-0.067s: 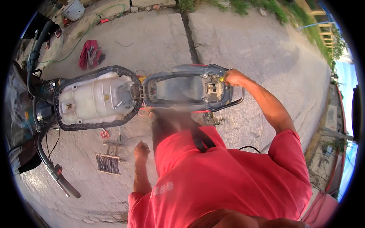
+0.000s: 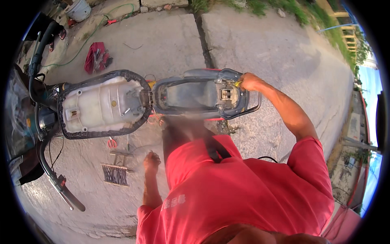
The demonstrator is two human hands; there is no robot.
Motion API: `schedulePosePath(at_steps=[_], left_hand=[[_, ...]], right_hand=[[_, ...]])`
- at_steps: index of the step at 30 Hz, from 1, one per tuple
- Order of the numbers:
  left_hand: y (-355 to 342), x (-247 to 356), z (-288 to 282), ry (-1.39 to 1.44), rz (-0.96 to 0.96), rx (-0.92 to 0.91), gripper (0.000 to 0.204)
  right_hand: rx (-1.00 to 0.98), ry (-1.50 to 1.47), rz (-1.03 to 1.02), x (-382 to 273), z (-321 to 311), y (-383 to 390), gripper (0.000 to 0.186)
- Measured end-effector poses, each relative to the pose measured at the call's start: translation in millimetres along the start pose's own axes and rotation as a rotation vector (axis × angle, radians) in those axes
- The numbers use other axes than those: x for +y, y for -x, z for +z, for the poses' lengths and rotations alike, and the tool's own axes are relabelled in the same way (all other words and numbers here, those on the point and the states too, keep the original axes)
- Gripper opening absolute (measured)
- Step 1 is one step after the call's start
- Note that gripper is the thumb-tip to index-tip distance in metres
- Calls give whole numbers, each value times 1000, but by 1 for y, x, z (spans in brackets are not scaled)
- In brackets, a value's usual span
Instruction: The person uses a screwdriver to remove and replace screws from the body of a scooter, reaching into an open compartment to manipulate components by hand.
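Note:
A motorbike's seat (image 2: pixel 105 103) is flipped over toward the handlebars, its pale underside up, beside the dark open under-seat compartment (image 2: pixel 191 92) with a metal latch (image 2: pixel 226 94) at its rear. My right hand (image 2: pixel 248 82) is closed on a small yellow object (image 2: pixel 237 84) at the compartment's rear right corner; a faint haze hangs below the compartment. My left hand (image 2: pixel 151 159) hangs low by my leg with curled fingers; what it holds, if anything, is too small to make out.
Handlebars (image 2: pixel 67 193) stand at left. Orange-handled scissors (image 2: pixel 112 143) and a rack of dark strands (image 2: pixel 115 175) lie on the concrete. Beyond are a red cloth bundle (image 2: pixel 94 55), a green hose (image 2: pixel 65 64), a white bucket (image 2: pixel 78 10), a crack in the pavement and grassy edges.

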State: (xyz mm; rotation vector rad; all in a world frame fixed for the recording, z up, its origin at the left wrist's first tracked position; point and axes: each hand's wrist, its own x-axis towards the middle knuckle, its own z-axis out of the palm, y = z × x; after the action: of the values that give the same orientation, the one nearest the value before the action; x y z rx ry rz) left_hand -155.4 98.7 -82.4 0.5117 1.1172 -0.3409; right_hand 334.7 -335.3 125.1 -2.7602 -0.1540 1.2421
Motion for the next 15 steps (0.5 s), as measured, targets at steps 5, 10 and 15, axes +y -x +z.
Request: schedulePosePath(at_steps=[5,10,15], left_hand=[[-2,-23,-5,-32,-23,25,29],[-11,-34,-2,5,4,-9,29],[-1,-36,22,28,59,-7,29]], right_hand=[[47,689,-392,-42,-14,15,14],[55,921,-692,-32,-3,4,14],[203,591,-535,-10,-7,13,15]])
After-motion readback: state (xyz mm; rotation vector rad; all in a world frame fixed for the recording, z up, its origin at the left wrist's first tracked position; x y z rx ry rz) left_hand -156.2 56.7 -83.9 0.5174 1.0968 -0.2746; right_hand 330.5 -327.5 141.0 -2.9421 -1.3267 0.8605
